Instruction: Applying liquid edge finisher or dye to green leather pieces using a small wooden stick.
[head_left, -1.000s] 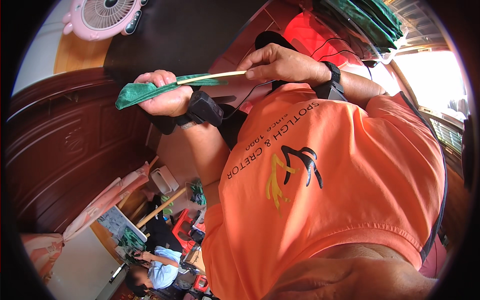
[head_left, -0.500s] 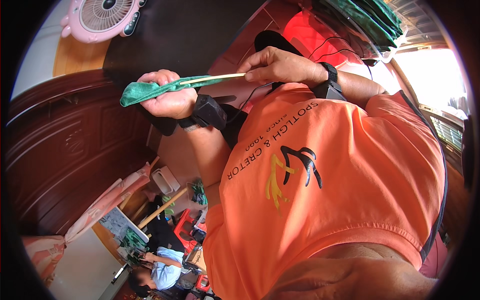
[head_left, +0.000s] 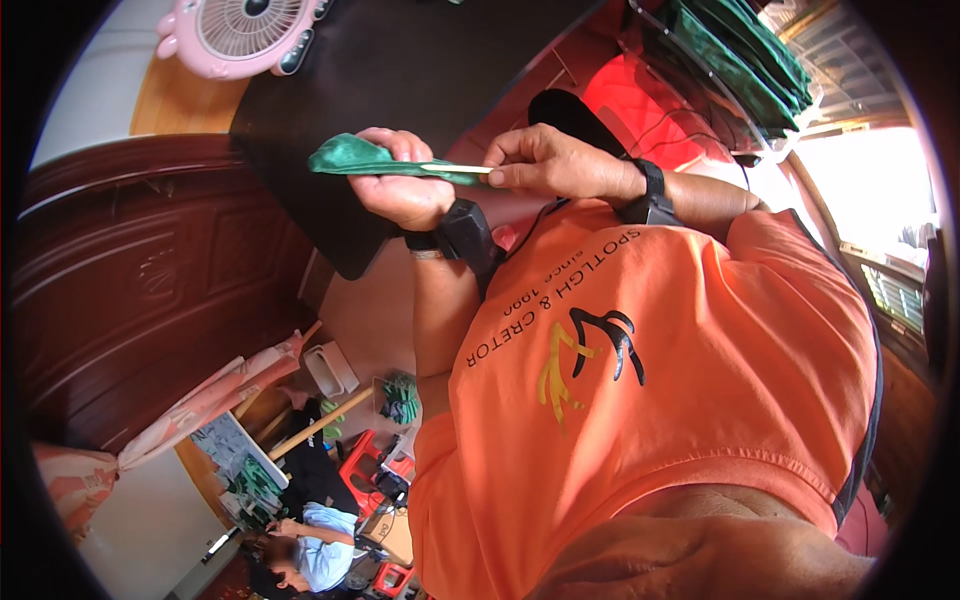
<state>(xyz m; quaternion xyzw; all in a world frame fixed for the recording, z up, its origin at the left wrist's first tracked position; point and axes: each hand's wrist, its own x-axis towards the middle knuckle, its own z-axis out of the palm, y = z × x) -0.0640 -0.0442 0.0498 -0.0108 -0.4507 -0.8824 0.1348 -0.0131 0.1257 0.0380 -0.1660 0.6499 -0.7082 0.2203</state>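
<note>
Narrow green velvety cloth (head_left: 362, 159), pale thin stick (head_left: 456, 169) along it

One wide fisheye lens, the left of a head-worn pair, and it's peering steeply down the wearer's own front! Closest of all, the neck (head_left: 700, 530) looms between four and five o'clock, and the orange shirt (head_left: 670, 390) fills the middle, its print inverted to us. Up beyond it, farther from the lens, here's the left hand (head_left: 405, 197) toward eleven, the right hand (head_left: 550, 162) near one. And what a sweep: pink fan (head_left: 253, 38) at eleven, bright window (head_left: 868, 190) between two and three, a co-worker (head_left: 327, 548) small and distant at seven, dark panelling (head_left: 130, 265) bowing at nine, black rounding the sides!
</note>
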